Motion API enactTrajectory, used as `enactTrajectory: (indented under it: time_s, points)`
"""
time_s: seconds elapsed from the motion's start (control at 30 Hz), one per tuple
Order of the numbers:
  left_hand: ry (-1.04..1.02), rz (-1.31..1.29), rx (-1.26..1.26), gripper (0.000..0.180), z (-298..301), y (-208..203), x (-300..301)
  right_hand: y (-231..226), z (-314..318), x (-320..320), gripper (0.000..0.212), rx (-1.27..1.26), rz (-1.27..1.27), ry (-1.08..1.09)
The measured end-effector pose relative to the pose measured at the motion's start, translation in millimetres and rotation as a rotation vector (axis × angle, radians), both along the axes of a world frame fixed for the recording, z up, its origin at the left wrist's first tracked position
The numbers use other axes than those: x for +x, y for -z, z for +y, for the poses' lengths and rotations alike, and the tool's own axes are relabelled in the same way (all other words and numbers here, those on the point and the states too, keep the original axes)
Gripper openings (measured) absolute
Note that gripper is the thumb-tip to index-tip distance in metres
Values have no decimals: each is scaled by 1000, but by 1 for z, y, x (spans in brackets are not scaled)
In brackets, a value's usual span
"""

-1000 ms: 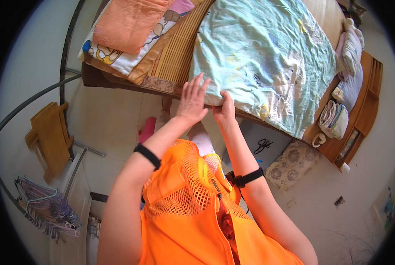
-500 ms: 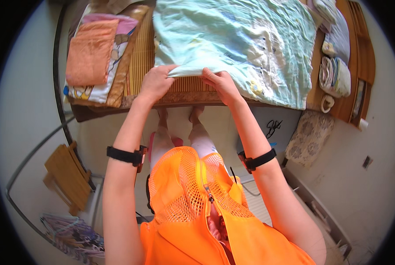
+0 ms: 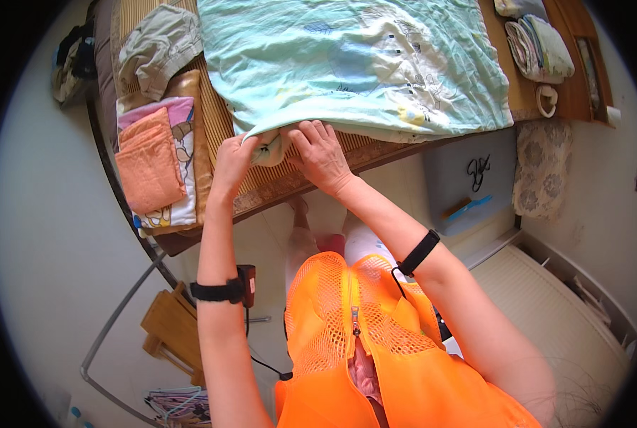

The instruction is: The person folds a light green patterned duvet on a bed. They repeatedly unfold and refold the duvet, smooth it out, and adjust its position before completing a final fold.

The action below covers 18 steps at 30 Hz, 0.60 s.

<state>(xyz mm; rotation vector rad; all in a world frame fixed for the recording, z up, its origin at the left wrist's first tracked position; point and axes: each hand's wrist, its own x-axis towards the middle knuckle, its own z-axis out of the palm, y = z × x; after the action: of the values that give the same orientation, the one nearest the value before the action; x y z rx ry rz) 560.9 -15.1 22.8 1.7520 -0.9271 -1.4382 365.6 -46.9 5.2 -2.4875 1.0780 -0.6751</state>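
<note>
A mint-green printed bedding cloth (image 3: 311, 64) lies spread over the bed, its near edge lifted and bunched. My left hand (image 3: 231, 165) pinches the cloth's near left corner, thumb up along the fold. Close beside it, my right hand (image 3: 322, 157) curls its fingers over the near edge; the fingertips are partly hidden by the fabric. Between the hands, a small flap of the cloth hangs down and shows its paler inside. The woven bed mat (image 3: 218, 107) shows along the cloth's left side.
Folded textiles are stacked at the bed's left, topped by an orange towel (image 3: 149, 164); crumpled grey shorts (image 3: 160, 50) lie beyond. More folded cloths (image 3: 539, 48) rest at the right. Below the bed's edge are a grey-blue box lid (image 3: 468, 175), a wooden folding stool (image 3: 172, 332) and hangers (image 3: 179, 405).
The view has turned and shifted. My hands have moved to the cloth's left corner, and the right one now reaches over the edge. The edge is more bunched, with a flap hanging.
</note>
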Motion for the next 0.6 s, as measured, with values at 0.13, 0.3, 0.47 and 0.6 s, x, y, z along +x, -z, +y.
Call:
enactTrajectory:
  time_s: [0.13, 0.3, 0.47, 0.6]
  points:
    - [-188, 113, 9, 34, 1, -15, -13, 12, 6, 8, 42, 14, -1, 27]
    - [-207, 16, -11, 35, 0, -21, -25, 22, 15, 13, 34, -40, -7, 75]
    - [-9, -859, -646, 39, 21, -17, -48, 24, 71, 19, 34, 313, -245, 104]
    - [535, -890, -388, 56, 56, 32, -51, 44, 105, 15, 30, 600, 133, -125]
